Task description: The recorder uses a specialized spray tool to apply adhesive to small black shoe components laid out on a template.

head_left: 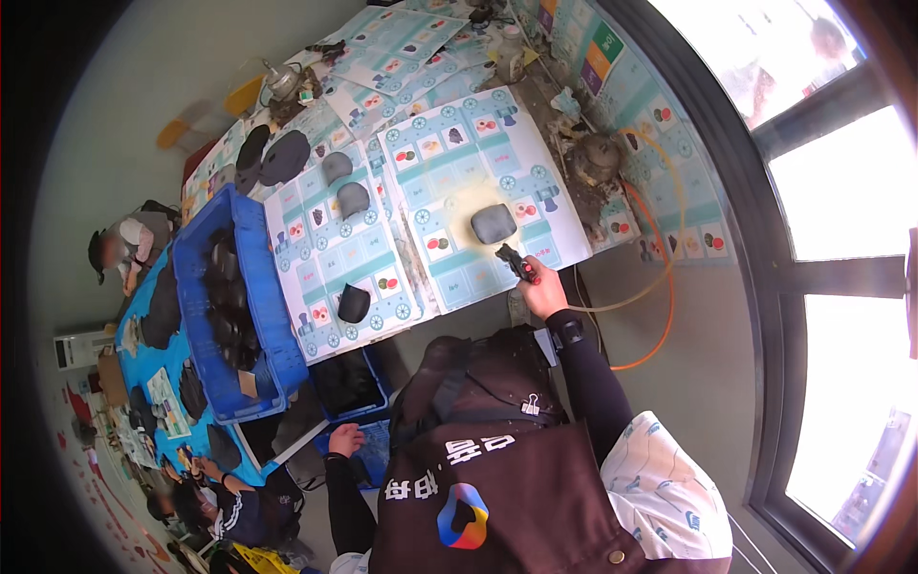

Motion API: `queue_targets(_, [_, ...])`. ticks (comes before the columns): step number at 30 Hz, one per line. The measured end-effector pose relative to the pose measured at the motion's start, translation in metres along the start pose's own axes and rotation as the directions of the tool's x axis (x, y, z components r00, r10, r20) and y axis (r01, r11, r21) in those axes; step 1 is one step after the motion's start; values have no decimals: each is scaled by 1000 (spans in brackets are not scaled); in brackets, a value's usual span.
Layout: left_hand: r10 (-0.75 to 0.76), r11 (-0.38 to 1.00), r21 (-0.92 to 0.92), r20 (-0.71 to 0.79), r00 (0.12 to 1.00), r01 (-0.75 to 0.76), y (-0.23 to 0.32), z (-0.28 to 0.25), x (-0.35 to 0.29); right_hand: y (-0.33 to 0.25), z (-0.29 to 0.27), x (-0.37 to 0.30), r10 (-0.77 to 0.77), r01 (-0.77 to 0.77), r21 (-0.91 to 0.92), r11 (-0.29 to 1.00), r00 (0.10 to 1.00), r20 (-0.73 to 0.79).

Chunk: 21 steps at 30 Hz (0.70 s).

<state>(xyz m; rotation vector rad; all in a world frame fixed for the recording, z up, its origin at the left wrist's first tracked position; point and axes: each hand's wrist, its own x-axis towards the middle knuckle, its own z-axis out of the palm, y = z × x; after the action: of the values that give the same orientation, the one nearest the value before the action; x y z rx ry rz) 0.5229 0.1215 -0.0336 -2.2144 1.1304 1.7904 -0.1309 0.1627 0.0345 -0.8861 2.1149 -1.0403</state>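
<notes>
My right hand (543,292) grips a black spray gun (514,259) with a red trigger, its nozzle aimed at a grey moulded piece (493,223). That piece lies on a printed paper sheet (469,143), ringed by a yellowish stain. My left hand (346,440) hangs low by the rim of a small blue bin (375,457) under the table edge, fingers apart and holding nothing. Two more grey pieces (337,167) (353,198) and a black piece (354,303) rest on the neighbouring sheet (325,253).
A large blue crate (251,277) of dark pieces stands left of the sheets. An orange hose (662,287) loops along the floor at the right, beside windows. Other people sit at the left (124,244) and lower left (225,512). Clutter covers the far table end.
</notes>
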Motion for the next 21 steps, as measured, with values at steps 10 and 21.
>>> queue_targets(10, [-30, 999, -41, 21, 999, 31, -17, 20, 12, -17, -8, 23, 9, -11, 20, 1000, 996, 87])
queue_targets(21, [30, 992, -126, 28, 999, -26, -40, 52, 16, -24, -9, 82, 167, -211, 117, 970, 937, 308])
